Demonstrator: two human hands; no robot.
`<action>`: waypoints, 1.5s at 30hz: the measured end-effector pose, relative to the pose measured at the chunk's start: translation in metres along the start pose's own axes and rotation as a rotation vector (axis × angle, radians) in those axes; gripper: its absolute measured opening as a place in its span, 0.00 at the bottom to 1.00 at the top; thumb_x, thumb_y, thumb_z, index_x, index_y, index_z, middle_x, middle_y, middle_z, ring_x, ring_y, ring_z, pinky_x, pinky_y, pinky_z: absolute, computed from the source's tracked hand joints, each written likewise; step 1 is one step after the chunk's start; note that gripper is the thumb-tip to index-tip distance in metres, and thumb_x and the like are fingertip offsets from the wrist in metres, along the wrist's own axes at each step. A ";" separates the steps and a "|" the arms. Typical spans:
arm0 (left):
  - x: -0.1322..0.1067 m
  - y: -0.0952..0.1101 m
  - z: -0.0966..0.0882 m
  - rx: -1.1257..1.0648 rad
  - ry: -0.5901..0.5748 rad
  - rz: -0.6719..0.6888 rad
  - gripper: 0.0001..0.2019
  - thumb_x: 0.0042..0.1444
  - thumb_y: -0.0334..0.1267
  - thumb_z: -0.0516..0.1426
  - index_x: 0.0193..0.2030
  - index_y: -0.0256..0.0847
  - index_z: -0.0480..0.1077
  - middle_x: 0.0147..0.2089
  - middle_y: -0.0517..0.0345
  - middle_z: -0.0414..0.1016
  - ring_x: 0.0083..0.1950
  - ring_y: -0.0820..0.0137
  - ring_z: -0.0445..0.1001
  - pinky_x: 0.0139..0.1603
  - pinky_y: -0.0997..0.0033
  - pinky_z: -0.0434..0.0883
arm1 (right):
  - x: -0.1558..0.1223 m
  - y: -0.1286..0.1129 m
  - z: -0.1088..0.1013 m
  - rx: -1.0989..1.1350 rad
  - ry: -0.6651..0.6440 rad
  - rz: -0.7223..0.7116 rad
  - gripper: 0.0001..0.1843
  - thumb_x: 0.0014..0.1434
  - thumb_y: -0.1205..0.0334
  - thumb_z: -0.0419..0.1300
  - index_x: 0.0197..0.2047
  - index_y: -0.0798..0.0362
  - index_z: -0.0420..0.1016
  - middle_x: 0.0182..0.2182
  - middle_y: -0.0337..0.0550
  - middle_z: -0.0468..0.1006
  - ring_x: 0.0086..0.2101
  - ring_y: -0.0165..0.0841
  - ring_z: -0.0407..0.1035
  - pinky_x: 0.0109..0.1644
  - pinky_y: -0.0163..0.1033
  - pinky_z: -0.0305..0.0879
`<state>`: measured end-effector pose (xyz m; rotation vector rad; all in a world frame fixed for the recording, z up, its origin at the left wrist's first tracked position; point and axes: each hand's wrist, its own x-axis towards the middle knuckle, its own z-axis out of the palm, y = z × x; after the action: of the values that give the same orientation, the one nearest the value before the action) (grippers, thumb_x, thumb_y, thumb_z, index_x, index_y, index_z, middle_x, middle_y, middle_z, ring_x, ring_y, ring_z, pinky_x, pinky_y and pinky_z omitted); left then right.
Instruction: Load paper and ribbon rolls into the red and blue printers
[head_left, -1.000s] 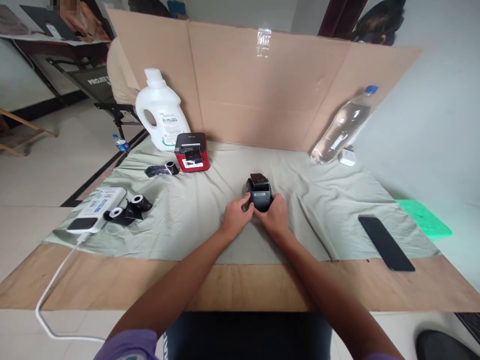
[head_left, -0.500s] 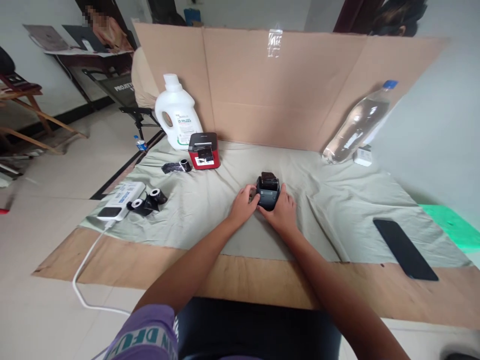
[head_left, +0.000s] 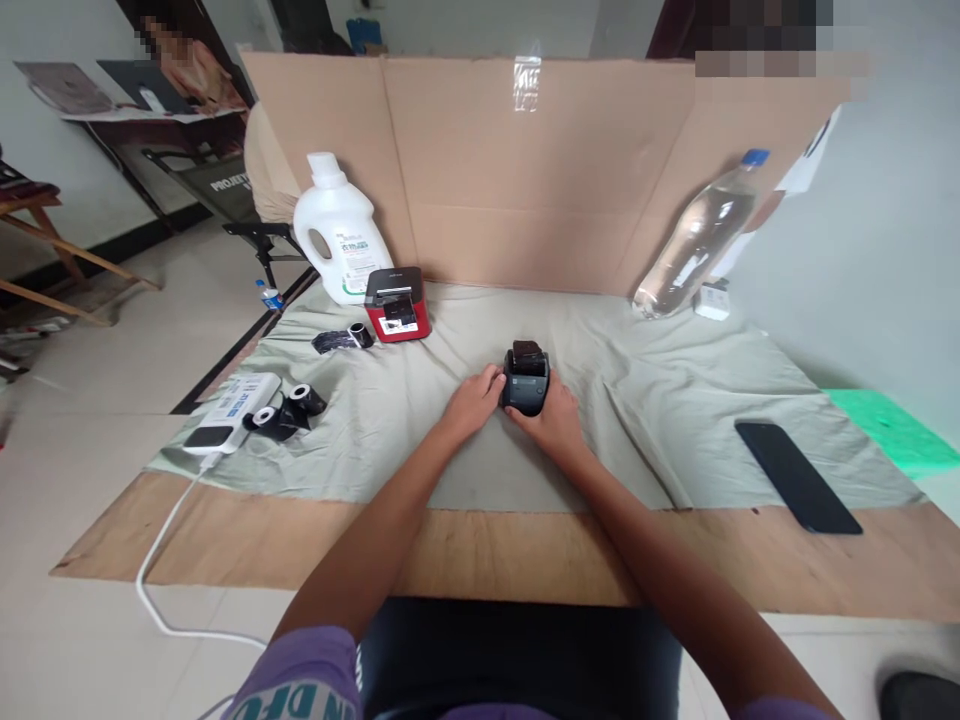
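A small dark portable printer [head_left: 526, 393] sits on the grey-green cloth in front of me, with a strip of shiny black material [head_left: 528, 352] curling out of its top. My left hand [head_left: 474, 401] is closed against its left side, thumb and fingers at the edge. From the other side, my right hand [head_left: 556, 417] grips the printer, its thumb along the near edge and the fingers on the right side. Some fingertips are hidden behind the casing. Further back on the left stands a red and black printer [head_left: 409, 328], also with a black strip at its front.
On the left are a black roll [head_left: 360, 336] with its end unrolled, two more black rolls [head_left: 306, 398] and a white power strip [head_left: 247, 397]. A white jug [head_left: 346, 235] and a tilted clear bottle [head_left: 701, 240] stand by the cardboard panel [head_left: 517, 190]. A phone [head_left: 796, 478] lies right.
The camera view has turned slightly right, so most things appear shifted left. Both hands stay on the portable printer, with little visible change in their grip.
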<state>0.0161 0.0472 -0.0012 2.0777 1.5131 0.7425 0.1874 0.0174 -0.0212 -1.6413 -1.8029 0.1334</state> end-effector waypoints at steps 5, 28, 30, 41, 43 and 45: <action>-0.002 0.006 -0.001 0.177 0.006 -0.067 0.19 0.69 0.49 0.42 0.53 0.44 0.68 0.44 0.48 0.79 0.46 0.60 0.77 0.45 0.66 0.68 | 0.000 -0.001 -0.002 -0.038 -0.016 0.005 0.46 0.48 0.42 0.65 0.62 0.62 0.58 0.45 0.61 0.76 0.45 0.52 0.72 0.48 0.53 0.65; 0.000 0.009 -0.002 0.150 0.010 -0.112 0.16 0.67 0.48 0.46 0.51 0.46 0.68 0.44 0.50 0.80 0.45 0.57 0.77 0.44 0.63 0.69 | -0.001 0.003 0.006 -0.102 0.007 -0.024 0.50 0.48 0.40 0.63 0.63 0.66 0.56 0.47 0.66 0.76 0.46 0.53 0.72 0.49 0.53 0.66; -0.001 0.010 -0.001 0.161 0.013 -0.115 0.16 0.67 0.48 0.46 0.51 0.46 0.69 0.43 0.49 0.80 0.45 0.57 0.77 0.45 0.63 0.70 | -0.001 0.004 0.006 -0.095 0.009 -0.029 0.50 0.48 0.39 0.63 0.64 0.65 0.56 0.47 0.66 0.76 0.47 0.53 0.72 0.49 0.53 0.66; -0.005 0.015 0.016 -0.065 0.217 -0.112 0.20 0.68 0.46 0.46 0.64 0.45 0.59 0.59 0.48 0.75 0.57 0.59 0.76 0.55 0.60 0.70 | -0.001 0.003 0.005 -0.059 0.027 -0.008 0.51 0.47 0.40 0.64 0.64 0.65 0.56 0.49 0.65 0.76 0.48 0.52 0.71 0.52 0.53 0.65; -0.004 0.016 0.017 -0.128 0.219 0.004 0.22 0.67 0.45 0.48 0.66 0.44 0.57 0.64 0.49 0.71 0.61 0.60 0.73 0.59 0.60 0.68 | -0.001 0.002 0.003 -0.055 0.028 -0.009 0.50 0.47 0.40 0.64 0.64 0.65 0.57 0.49 0.65 0.76 0.48 0.53 0.72 0.51 0.54 0.65; -0.003 0.015 0.017 -0.194 0.224 0.096 0.21 0.67 0.43 0.48 0.64 0.42 0.58 0.65 0.49 0.70 0.63 0.63 0.71 0.62 0.62 0.67 | -0.001 0.002 0.002 -0.044 0.026 -0.003 0.50 0.47 0.41 0.64 0.64 0.64 0.58 0.48 0.64 0.76 0.47 0.53 0.72 0.52 0.54 0.65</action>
<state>0.0375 0.0388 -0.0045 1.9854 1.3975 1.1439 0.1876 0.0174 -0.0237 -1.6637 -1.8004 0.0710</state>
